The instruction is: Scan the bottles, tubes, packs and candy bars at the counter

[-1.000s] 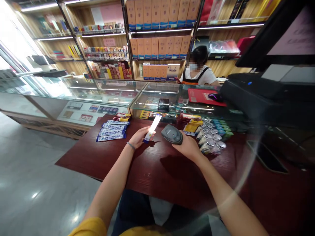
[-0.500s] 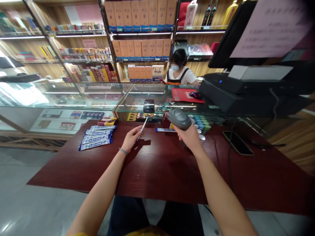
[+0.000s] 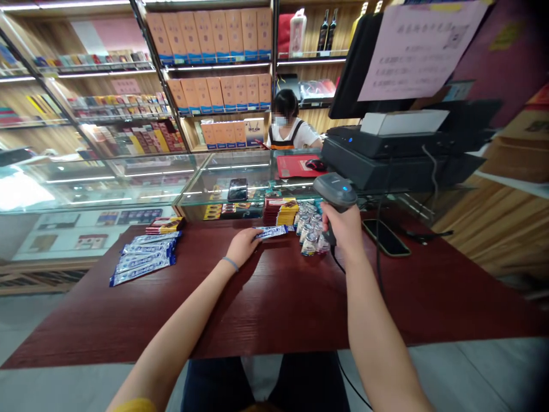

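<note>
My left hand [image 3: 244,249] has its fingertips closed on the left end of a blue-and-white packet [image 3: 273,232], which lies low at the table surface. The tip of what seems another such packet shows just past its right end. In my right hand [image 3: 345,223] is a dark grey handheld barcode scanner [image 3: 334,190], gripped by its handle and raised above the table, head pointing left and forward. Small capped bottles [image 3: 309,243] stand in rows beside it. Behind the packet sits a stack of red-and-yellow boxes [image 3: 281,212]. Several more blue-and-white packets [image 3: 146,254] lie fanned at the left.
The dark red table [image 3: 249,309] meets a glass display case [image 3: 231,166]. A phone [image 3: 386,237] and the scanner's cable lie at the right. A monitor [image 3: 358,63] stands over black till equipment [image 3: 386,166]. A person [image 3: 291,129] sits behind the case.
My left hand has moved right and lowered the packet, once held edge-on above the table, to the spot by the other packet. The scanner has shifted right, over the bottles. The view has turned rightward.
</note>
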The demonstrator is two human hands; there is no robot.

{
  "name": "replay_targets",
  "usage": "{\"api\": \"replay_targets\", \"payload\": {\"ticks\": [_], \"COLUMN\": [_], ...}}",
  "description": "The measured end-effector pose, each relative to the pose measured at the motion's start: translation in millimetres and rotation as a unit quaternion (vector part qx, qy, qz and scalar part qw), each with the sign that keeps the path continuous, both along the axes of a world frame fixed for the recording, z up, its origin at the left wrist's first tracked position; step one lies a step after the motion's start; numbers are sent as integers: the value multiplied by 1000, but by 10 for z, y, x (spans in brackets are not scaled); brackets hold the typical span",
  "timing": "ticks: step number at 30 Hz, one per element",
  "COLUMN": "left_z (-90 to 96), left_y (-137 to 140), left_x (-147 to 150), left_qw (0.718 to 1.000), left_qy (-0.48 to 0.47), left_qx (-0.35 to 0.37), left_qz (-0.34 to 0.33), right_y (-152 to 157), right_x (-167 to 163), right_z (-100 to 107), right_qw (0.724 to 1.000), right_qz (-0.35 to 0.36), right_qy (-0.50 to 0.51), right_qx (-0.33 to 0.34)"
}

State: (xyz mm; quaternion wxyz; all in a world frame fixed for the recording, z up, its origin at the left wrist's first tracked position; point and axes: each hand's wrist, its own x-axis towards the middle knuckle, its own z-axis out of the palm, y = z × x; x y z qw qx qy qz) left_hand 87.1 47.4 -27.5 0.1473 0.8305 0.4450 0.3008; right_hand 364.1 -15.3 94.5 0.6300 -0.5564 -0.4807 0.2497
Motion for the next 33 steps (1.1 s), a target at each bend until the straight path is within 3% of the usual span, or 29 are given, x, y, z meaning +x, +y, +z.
{"api": "replay_targets", "payload": {"ticks": [4,8,15,21,27,33], "left_z": [-25,-70,-210,-229,-107,-11], "left_y": [67,103,165,157,77,-141], "left_x": [306,478,520,495,195,-574], "left_qw": [996,990,988,991,992,987], "left_qy": [69,112,135,110,61,53], "left_qx": [47,77,79,82,114,131], "left_qz": [-34,-21,13,1,1,73], "right_y": [37,58,89,74,-12,-87], "right_x": [78,93,93,70,-100,-516], "right_z": [-33,-65,-99,-80,-21,-65], "right_qw": [1000,999,999,999,1000,996], "right_qz": [-6,-7,-8,-5,24,78], "right_qy": [10,37,32,38,6,-37], "right_qx": [13,29,21,8,5,-24]}}
